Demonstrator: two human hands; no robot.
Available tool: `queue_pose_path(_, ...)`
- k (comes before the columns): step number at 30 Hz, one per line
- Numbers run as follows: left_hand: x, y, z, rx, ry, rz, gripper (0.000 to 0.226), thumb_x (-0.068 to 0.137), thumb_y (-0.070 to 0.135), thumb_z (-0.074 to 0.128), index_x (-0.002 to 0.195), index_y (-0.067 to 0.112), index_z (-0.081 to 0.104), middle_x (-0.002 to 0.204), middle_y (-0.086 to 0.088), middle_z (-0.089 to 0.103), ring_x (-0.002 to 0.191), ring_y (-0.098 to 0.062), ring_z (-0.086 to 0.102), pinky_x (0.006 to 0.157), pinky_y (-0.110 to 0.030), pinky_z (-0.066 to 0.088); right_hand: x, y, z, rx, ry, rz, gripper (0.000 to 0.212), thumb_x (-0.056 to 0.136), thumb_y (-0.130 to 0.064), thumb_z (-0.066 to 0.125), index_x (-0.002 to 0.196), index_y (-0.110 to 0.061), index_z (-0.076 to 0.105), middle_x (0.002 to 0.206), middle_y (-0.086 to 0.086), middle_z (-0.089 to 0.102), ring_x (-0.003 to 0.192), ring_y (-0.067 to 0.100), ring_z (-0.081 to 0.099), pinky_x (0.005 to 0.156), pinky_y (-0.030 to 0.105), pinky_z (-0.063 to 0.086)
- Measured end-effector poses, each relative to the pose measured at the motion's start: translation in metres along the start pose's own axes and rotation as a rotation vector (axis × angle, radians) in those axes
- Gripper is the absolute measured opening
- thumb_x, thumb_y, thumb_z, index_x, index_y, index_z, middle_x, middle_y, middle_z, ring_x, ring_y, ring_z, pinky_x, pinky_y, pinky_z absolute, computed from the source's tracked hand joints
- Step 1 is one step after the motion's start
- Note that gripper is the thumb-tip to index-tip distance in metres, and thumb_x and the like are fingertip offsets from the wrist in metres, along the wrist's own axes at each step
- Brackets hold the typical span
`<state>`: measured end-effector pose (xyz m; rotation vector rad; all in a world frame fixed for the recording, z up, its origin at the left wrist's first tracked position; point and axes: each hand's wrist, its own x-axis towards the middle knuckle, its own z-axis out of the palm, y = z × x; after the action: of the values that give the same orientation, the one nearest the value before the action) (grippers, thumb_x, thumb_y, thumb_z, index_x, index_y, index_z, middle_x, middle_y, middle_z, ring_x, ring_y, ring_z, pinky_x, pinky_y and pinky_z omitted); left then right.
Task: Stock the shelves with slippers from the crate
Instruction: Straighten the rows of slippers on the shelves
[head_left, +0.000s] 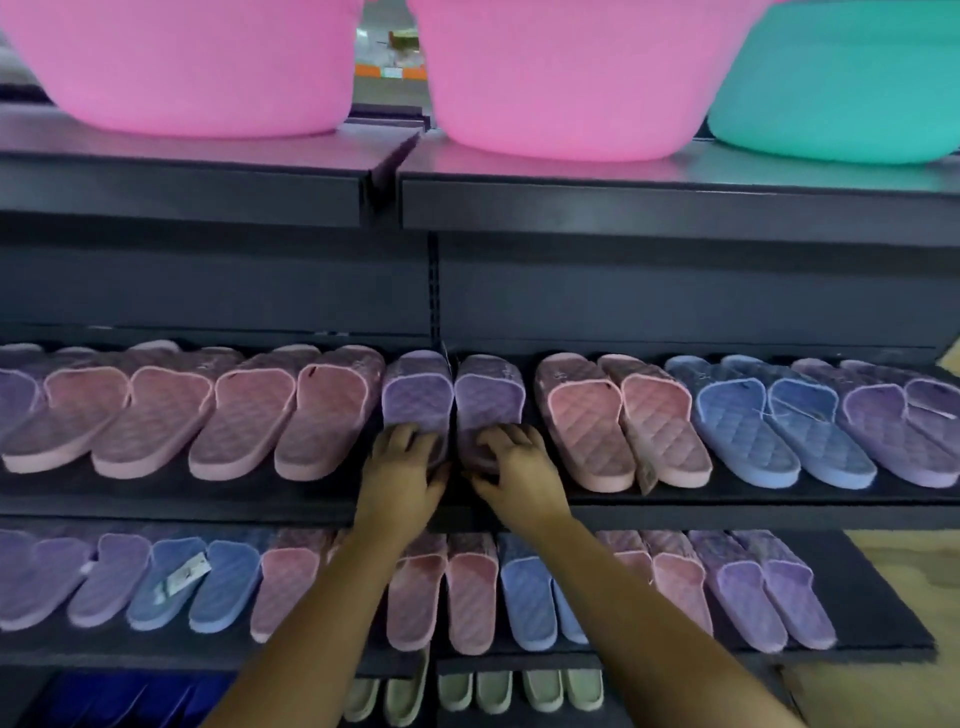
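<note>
Two purple quilted slippers lie side by side on the middle shelf (311, 493), toes pointing to the back. My left hand (402, 475) grips the heel of the left purple slipper (417, 392). My right hand (511, 467) grips the heel of the right purple slipper (491, 389). Both heels are hidden under my fingers. Pink slippers (244, 410) fill the shelf to the left. More pink slippers (623, 415), then blue slippers (779, 421) and purple ones, lie to the right. The crate is out of view.
A lower shelf (878, 613) carries pink, blue and purple slippers, with pale green ones (493, 691) beneath it. On the top shelf (675, 192) stand two pink basins (192, 62) and a teal basin (852, 88). Bare shelf shows at the lower shelf's right end.
</note>
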<state>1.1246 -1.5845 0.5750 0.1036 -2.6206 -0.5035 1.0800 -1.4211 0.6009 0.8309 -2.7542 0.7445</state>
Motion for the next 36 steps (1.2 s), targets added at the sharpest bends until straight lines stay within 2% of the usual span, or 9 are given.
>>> queue_pose_path(4, 0.001, 0.009, 0.000, -0.011, 0.025, 0.056, 0.034, 0.058, 0.015, 0.080, 0.088, 0.009, 0.067, 0.096, -0.011, 0.061, 0.090, -0.037, 0.057, 0.068, -0.046, 0.053, -0.008, -0.002, -0.005, -0.038, 0.069, 0.079, 0.042, 0.070, -0.027, 0.067, 0.108, -0.010, 0.063, 0.106, 0.014, 0.065, 0.105, 0.035, 0.052, 0.081, 0.038, 0.046)
queue_pose_path(9, -0.006, 0.017, 0.004, 0.009, -0.007, 0.100, 0.036, 0.063, 0.028, 0.081, 0.094, 0.014, 0.069, 0.100, -0.007, 0.061, 0.098, -0.033, 0.056, 0.068, -0.043, 0.048, -0.021, 0.001, -0.009, -0.049, 0.127, 0.148, 0.039, 0.067, -0.030, 0.059, 0.101, -0.011, 0.064, 0.096, 0.012, 0.069, 0.097, 0.036, 0.059, 0.075, 0.038, 0.050)
queue_pose_path(14, -0.014, -0.002, -0.025, 0.018, 0.057, 0.166, 0.040, 0.082, 0.042, 0.047, 0.108, 0.019, 0.067, 0.109, -0.005, 0.063, 0.104, -0.031, 0.058, 0.077, -0.042, 0.048, -0.020, -0.023, 0.004, -0.054, 0.240, 0.101, 0.032, 0.073, -0.028, 0.055, 0.098, -0.010, 0.066, 0.097, 0.013, 0.066, 0.094, 0.037, 0.058, 0.086, 0.040, 0.047)
queue_pose_path(18, -0.023, -0.052, -0.065, 0.120, 0.204, 0.083, 0.039, 0.085, 0.037, 0.044, 0.113, 0.020, 0.065, 0.119, -0.007, 0.061, 0.110, -0.033, 0.054, 0.087, -0.046, 0.045, -0.012, -0.069, 0.027, 0.042, 0.341, -0.086, 0.025, 0.077, -0.021, 0.055, 0.095, -0.007, 0.067, 0.103, 0.015, 0.064, 0.099, 0.036, 0.057, 0.089, 0.031, 0.040)
queue_pose_path(23, -0.035, -0.138, -0.095, 0.227, 0.149, -0.152, 0.051, 0.067, 0.037, 0.055, 0.113, 0.016, 0.065, 0.117, -0.013, 0.061, 0.107, -0.042, 0.053, 0.085, -0.056, 0.041, 0.021, -0.128, 0.078, 0.083, -0.003, -0.206, 0.045, 0.082, -0.027, 0.065, 0.125, -0.014, 0.059, 0.136, 0.012, 0.053, 0.128, 0.038, 0.042, 0.106, 0.043, 0.039)
queue_pose_path(27, -0.034, -0.176, -0.087, 0.142, 0.107, -0.097, 0.058, 0.067, 0.044, 0.046, 0.109, 0.011, 0.068, 0.111, -0.016, 0.064, 0.100, -0.047, 0.057, 0.079, -0.056, 0.049, 0.039, -0.154, 0.097, -0.015, -0.242, -0.102, 0.057, 0.089, -0.038, 0.057, 0.142, -0.024, 0.039, 0.149, 0.006, 0.037, 0.144, 0.035, 0.011, 0.110, 0.045, 0.033)
queue_pose_path(30, -0.028, -0.187, -0.081, 0.004, 0.148, -0.090, 0.045, 0.075, 0.035, 0.046, 0.105, 0.012, 0.070, 0.105, -0.013, 0.066, 0.098, -0.043, 0.059, 0.081, -0.049, 0.049, 0.045, -0.159, 0.095, -0.015, -0.169, -0.080, 0.049, 0.087, -0.035, 0.061, 0.133, -0.021, 0.049, 0.136, 0.011, 0.052, 0.138, 0.035, 0.024, 0.098, 0.043, 0.044)
queue_pose_path(33, -0.027, -0.183, -0.076, -0.010, 0.156, -0.077, 0.040, 0.079, 0.035, 0.047, 0.099, 0.013, 0.073, 0.104, -0.009, 0.068, 0.096, -0.040, 0.060, 0.079, -0.046, 0.049, 0.047, -0.158, 0.091, -0.010, -0.063, -0.124, 0.031, 0.080, -0.031, 0.066, 0.109, -0.020, 0.066, 0.108, 0.007, 0.069, 0.113, 0.034, 0.051, 0.081, 0.036, 0.050)
queue_pose_path(36, -0.031, -0.169, -0.074, -0.003, 0.146, -0.058, 0.042, 0.081, 0.040, 0.046, 0.097, 0.014, 0.073, 0.106, -0.006, 0.068, 0.099, -0.040, 0.058, 0.077, -0.047, 0.050, 0.037, -0.149, 0.083, -0.020, -0.024, -0.147, 0.024, 0.076, -0.030, 0.067, 0.096, -0.018, 0.069, 0.094, 0.007, 0.071, 0.093, 0.033, 0.060, 0.070, 0.034, 0.050)
